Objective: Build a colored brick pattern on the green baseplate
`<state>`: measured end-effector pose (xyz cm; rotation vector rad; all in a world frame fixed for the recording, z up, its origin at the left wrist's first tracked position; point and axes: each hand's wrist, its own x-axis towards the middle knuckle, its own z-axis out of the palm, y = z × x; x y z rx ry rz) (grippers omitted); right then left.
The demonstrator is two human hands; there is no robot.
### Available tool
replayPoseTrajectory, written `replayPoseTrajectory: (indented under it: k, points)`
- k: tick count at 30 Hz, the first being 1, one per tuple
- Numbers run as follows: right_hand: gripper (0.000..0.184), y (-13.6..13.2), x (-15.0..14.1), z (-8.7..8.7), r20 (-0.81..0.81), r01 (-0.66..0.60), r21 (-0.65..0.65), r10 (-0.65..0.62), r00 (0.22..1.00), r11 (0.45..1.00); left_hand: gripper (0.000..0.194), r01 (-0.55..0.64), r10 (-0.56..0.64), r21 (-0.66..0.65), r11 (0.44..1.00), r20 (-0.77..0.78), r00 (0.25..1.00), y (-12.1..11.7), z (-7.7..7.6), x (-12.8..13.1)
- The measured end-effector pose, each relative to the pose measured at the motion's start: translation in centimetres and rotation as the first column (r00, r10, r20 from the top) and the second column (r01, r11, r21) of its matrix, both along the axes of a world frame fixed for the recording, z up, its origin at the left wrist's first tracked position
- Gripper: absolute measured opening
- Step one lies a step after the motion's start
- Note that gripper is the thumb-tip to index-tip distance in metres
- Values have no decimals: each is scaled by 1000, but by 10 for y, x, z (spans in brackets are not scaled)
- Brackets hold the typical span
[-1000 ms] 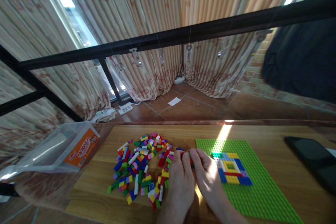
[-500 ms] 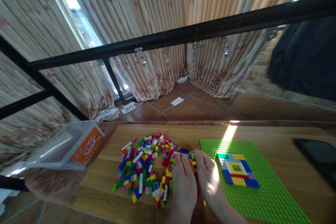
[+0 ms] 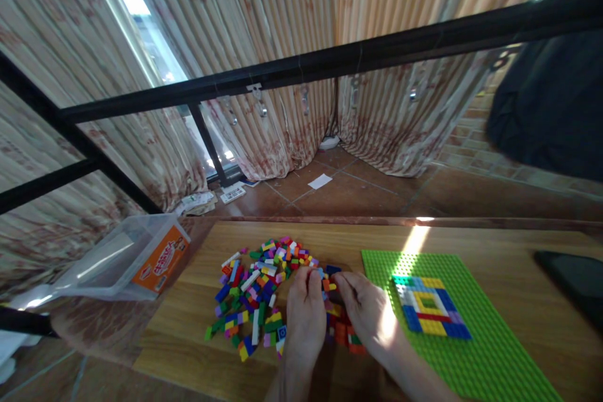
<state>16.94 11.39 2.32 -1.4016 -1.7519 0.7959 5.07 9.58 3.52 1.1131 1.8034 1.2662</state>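
My left hand [image 3: 306,311] is over the right part of a pile of small building bricks [image 3: 254,289], its fingers bunched together and pointing away from me. What those fingertips hold, if anything, is hidden. My right hand [image 3: 370,314] curls inward just beside it, with the fingers closed near a blue brick [image 3: 333,269]. Its grip is hidden too. Between and below the hands lie orange and red bricks [image 3: 342,331]. To the right, a green studded baseplate [image 3: 475,301] carries a flat square brick pattern [image 3: 431,318] in blue, yellow, white and red.
The wooden tabletop [image 3: 179,339] lies under everything. A clear plastic tub [image 3: 117,257] with an orange label is off its left side. A dark flat device [image 3: 575,282] rests at the right edge. Beyond are a black metal rail [image 3: 301,69] and patterned curtains [image 3: 282,12].
My left hand has shifted left and drawn apart from my right. More bricks show between the hands. The pattern on the baseplate looks the same.
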Motion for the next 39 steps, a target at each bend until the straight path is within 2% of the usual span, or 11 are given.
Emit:
replayPoseTrajectory:
  k: [5,10,14,19,24,26,29,31,34,37,39]
  points:
    - [37,-2,5,10,-165,-6,-10,4,986,1000,32,58,-53,-46,997,120,991,-1,4,4]
    - [33,-3,4,11,-434,-156,-227,43,900,961,29,76,-76,16,997,8,997,-3,7,10]
    - [34,-3,1,8,-596,-170,-322,-60,801,931,31,69,-69,5,998,11,998,-3,6,14]
    - [37,-5,0,12,-694,-183,-379,-148,704,907,36,-11,17,-50,999,129,992,-2,0,16]
    - [40,-3,1,12,-722,-184,-398,-183,667,899,37,-5,25,-68,998,293,956,-2,2,10]
    - [40,-1,2,9,-710,-161,-386,-181,681,908,37,14,8,-90,996,234,972,-1,5,3]
    - [40,-1,4,3,-663,-145,-350,-136,736,925,33,40,-41,-47,998,-37,998,0,15,-10]
    - [37,-2,4,1,-632,-139,-343,-119,766,929,31,57,-71,-69,996,-225,972,0,22,-19]
    - [32,-3,5,1,-601,-117,-350,-126,789,929,31,24,-88,-154,988,-422,902,-3,30,-29]
    - [30,-3,6,2,-576,-107,-349,-123,808,931,32,-25,-70,-171,985,-528,846,-6,31,-35]
    - [29,-3,6,2,-565,-104,-342,-116,817,934,32,-6,-80,-158,987,-530,844,-6,28,-36]
